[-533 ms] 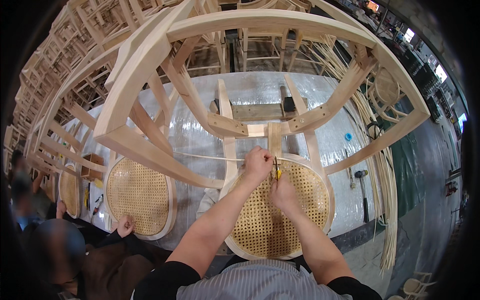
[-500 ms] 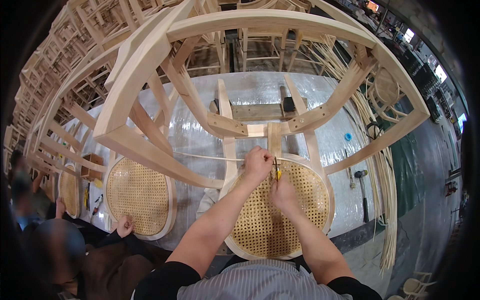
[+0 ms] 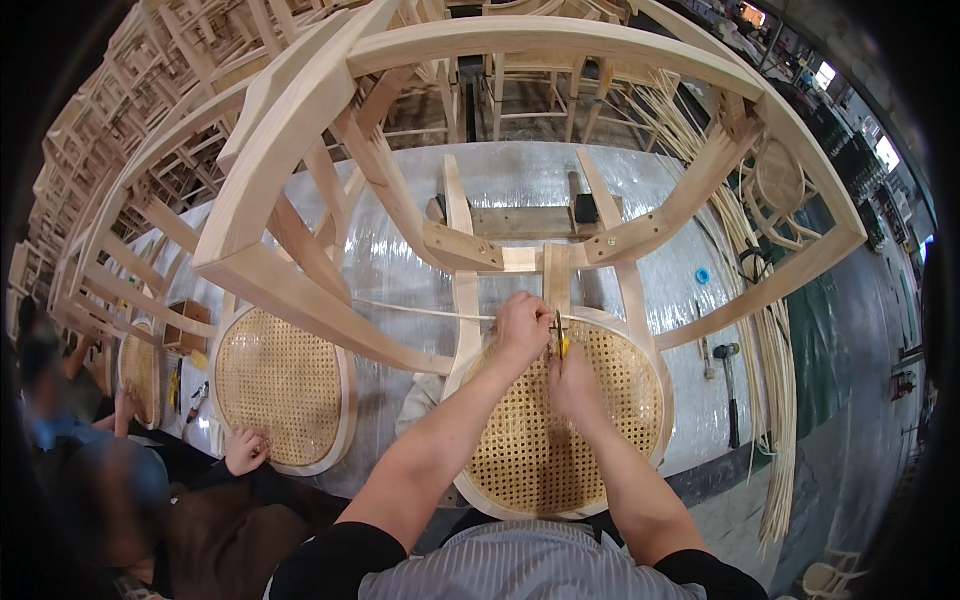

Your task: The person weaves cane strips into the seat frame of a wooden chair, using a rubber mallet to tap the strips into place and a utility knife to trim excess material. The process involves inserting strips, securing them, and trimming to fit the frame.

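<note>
Your left hand [image 3: 522, 328] is closed around a thin pale cane strand [image 3: 420, 310] that runs off to its left, and your right hand [image 3: 572, 385], just below and beside it, grips a small yellow-handled tool [image 3: 560, 338] with its tip at the upper rim of the woven cane seat [image 3: 560, 440] directly under both hands. Judging by its look, the strand is light, springy and likely to kink or split if bent sharply, so pinch it close to the rim rather than far out along its length. Beneath your forearms the webbing looks taut but fragile, so press on the wooden seat frame [image 3: 662, 400] instead.

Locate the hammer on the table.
The hammer lies at the right of the head view on the plastic-covered table, right of the cane seat, beside cane strips.
</note>
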Demonstrator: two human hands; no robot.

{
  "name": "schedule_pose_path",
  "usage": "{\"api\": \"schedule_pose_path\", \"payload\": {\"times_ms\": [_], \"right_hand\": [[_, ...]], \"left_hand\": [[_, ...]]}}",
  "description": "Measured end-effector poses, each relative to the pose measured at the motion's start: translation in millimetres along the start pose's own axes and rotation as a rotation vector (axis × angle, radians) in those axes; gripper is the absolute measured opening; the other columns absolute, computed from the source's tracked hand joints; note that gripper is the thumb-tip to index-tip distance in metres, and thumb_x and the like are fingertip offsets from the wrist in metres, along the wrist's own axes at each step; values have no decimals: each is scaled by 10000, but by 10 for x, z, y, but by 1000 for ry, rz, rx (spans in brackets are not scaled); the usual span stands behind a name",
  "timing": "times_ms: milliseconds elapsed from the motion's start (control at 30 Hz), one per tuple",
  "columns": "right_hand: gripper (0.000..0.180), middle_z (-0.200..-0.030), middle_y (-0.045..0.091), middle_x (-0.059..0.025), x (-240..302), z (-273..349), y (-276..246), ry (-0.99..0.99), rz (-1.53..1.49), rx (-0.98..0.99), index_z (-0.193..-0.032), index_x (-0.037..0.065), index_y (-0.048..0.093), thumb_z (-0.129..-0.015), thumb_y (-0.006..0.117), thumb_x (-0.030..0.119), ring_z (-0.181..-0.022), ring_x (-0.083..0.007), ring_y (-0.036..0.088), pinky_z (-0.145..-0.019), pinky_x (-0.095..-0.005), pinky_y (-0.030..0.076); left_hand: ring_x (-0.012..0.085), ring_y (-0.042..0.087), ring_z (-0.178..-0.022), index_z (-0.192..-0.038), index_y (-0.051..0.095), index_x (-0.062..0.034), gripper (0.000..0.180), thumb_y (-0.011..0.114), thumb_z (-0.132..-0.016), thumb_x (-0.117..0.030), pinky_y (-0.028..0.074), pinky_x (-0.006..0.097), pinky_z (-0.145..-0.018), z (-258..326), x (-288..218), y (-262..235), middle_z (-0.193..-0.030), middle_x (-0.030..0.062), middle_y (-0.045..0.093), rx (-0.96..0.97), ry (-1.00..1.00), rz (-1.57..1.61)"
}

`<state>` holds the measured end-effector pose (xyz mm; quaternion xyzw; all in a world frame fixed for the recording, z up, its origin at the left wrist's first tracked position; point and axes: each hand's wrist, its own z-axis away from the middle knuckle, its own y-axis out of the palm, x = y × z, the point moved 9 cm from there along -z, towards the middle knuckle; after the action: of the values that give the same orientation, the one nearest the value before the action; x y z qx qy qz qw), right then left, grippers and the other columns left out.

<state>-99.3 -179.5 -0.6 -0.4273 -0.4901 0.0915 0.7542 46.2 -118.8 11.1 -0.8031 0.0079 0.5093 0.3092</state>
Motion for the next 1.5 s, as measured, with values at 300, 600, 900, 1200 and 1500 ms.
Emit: {"api": "schedule_pose_path", "payload": {"times_ms": [300,600,900,1200,1500], "right_hand": [[243,-962,666,-378,-17,-16,45,31,-12,41,-1137,-76,495,-1071,536,154,-880,-572,664,-797,-633,510],[223,-938,667,-377,15,-55,45,5,-17,2,-1110,-74,499,-1071,527,144,-865,-574,662,-793,-636,508],[233,-920,673,-371,-47,2,74,31,12,47,-1122,-76,478,-1078,520,149,-874,-583,660,-800,-636,514],[177,-844,661,-216,-252,311,-425,61,-227,-88,-1141,-20,514,-1067,561,133,-760,-393,691,-742,-531,554],[605,-1394,615,-104,-977,1172,-1016,169,-1498,-201,-1499,65,471,-966,757,43,-1044,-197,691,-863,-380,619]], "left_hand": [[381,676,-880,-759,739,-48,56,779,-797,-57,526,505,-819,14,33,7,-844,162,674,-3,-43,-6],[392,695,-865,-802,748,-31,48,783,-814,-61,551,482,-803,32,19,1,-876,175,702,-6,-2,-27],[388,693,-842,-794,752,-30,38,780,-810,-49,543,485,-786,-7,-25,-34,-843,176,699,-33,21,-52],[377,685,-893,-928,742,-52,67,749,-890,-106,535,489,-829,48,-214,-65,-903,154,703,63,143,-198],[349,673,-924,-1097,653,-64,174,694,-928,-68,538,479,-789,789,-2675,439,-1037,130,617,422,565,80]]}}
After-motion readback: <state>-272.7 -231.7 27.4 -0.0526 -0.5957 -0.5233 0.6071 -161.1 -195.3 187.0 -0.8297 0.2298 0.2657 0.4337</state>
